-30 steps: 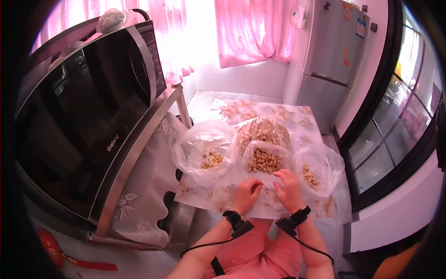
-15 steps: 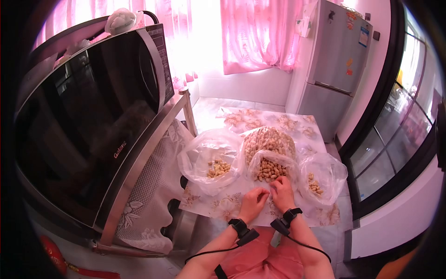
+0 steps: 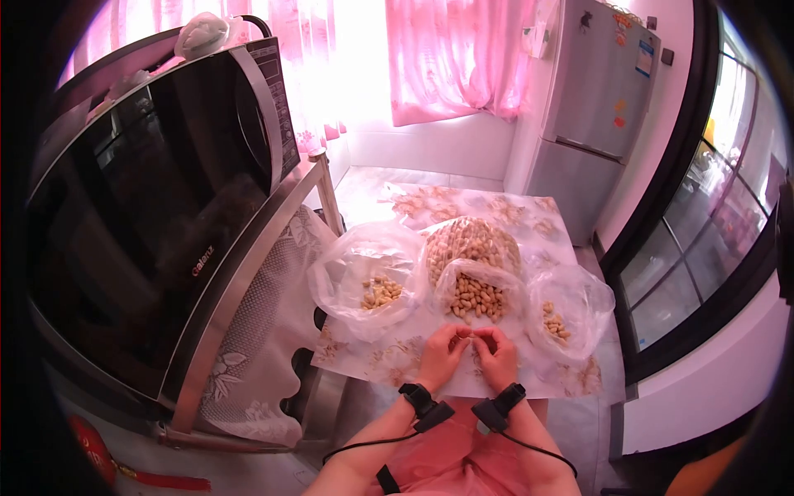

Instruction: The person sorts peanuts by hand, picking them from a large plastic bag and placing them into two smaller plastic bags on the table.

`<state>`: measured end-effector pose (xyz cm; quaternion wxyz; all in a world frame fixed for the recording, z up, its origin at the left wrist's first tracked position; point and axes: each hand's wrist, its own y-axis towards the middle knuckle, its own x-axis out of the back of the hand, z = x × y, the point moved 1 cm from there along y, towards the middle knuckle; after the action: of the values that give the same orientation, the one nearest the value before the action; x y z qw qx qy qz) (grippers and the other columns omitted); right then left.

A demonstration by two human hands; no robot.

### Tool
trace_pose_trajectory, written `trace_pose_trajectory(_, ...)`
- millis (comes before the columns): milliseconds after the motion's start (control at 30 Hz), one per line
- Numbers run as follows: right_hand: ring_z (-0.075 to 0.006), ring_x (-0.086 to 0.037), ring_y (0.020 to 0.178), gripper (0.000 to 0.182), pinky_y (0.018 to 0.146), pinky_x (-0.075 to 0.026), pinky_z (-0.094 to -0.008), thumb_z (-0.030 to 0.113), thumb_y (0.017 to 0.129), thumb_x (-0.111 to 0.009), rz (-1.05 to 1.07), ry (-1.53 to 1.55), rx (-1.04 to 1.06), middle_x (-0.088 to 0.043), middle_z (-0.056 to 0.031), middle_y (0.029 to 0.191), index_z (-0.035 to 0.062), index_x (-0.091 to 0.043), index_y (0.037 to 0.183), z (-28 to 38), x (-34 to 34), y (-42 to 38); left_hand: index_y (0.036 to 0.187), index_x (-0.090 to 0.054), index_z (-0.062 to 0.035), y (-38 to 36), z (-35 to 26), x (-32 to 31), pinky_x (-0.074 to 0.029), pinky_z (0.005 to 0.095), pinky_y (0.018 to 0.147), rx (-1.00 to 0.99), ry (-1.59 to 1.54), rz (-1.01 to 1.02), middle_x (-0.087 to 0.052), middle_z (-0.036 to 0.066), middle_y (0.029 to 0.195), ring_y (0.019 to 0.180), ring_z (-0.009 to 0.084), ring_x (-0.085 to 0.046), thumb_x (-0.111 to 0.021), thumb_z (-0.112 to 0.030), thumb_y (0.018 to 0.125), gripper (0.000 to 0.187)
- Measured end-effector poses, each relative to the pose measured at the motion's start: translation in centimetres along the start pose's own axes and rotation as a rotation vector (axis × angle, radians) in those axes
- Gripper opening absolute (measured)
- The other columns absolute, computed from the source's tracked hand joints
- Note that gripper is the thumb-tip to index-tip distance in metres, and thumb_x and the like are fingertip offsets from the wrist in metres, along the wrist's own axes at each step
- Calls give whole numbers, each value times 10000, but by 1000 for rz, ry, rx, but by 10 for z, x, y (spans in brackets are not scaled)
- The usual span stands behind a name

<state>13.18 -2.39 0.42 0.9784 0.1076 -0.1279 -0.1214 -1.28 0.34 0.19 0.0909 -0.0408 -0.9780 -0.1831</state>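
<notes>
My left hand [image 3: 444, 355] and my right hand [image 3: 495, 357] meet fingertip to fingertip over the near part of the table. Both are closed in a pinch around a small pale peanut [image 3: 471, 334], mostly covered by the fingers. Just beyond them, a clear plastic bag [image 3: 519, 289] lies open, with many unshelled peanuts [image 3: 477, 299] in its mouth and its full body bulging behind. To the left, another open plastic bag [image 3: 331, 277] contains a smaller heap of pale peanuts [image 3: 381, 293]. On the right, a third bag [image 3: 589, 302] holds a few peanuts [image 3: 555, 322].
A flowered cloth covers the low table [image 3: 397, 360]. Close on the left, a large black microwave [image 3: 157, 207] stands on a metal-edged stand with a lace cloth [image 3: 256, 355]. A grey refrigerator [image 3: 591, 107] is at the back right, beside a dark-framed glass door [image 3: 703, 215].
My right hand has drawn back from the mouth of the middle bag to meet my left hand. Both hands now pinch together at their fingertips. The view has shifted slightly.
</notes>
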Motion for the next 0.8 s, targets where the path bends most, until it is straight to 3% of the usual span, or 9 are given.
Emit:
trace_pose_trajectory(100,-96,-683,806,119,720,-539,-255,54,922,-691,6,5,10,-736,-44,883,2,-678,1029,4,0,0,1038,-680,-16,-1,3,0,-524,286,694,-36,-2,28,-685,86,915,774,154,-653,-691,-20,883,155)
trace_pose_trajectory(167,-121,-689,782,122,708,-541,-269,61,908,-702,5,-49,34,-736,-60,879,8,-687,1016,5,0,-1,1020,-669,-11,-1,5,1,-544,329,689,-52,53,35,-691,117,896,762,228,-682,-686,-37,889,134)
trace_pose_trajectory(400,-165,-721,793,130,720,-562,-302,45,866,-732,-20,-12,88,-737,-95,920,14,-696,987,-3,-1,-3,1004,-669,-5,0,-2,0,-544,327,684,-1,37,-50,-693,128,909,763,225,-687,-689,-55,898,119)
trace_pose_trajectory(467,-167,-723,800,132,726,-564,-301,38,861,-734,-21,33,76,-737,-95,925,15,-695,985,-2,0,-4,1030,-676,-7,0,-1,0,-540,302,704,15,36,-13,-706,92,901,773,168,-675,-691,-55,898,142)
trace_pose_trajectory(567,-166,-724,799,134,726,-565,-298,29,855,-736,-15,76,68,-736,-94,920,17,-691,980,-2,-1,-3,1001,-676,-2,-1,-2,0,-543,327,676,-25,49,-10,-699,116,868,734,215,-684,-694,-78,906,122)
trace_pose_trajectory(800,-158,-710,754,124,688,-556,-295,33,859,-729,17,-69,108,-725,-85,858,21,-675,970,0,0,-3,990,-676,-7,-1,0,2,-536,327,670,-7,52,17,-700,109,845,728,201,-680,-707,-104,907,131)
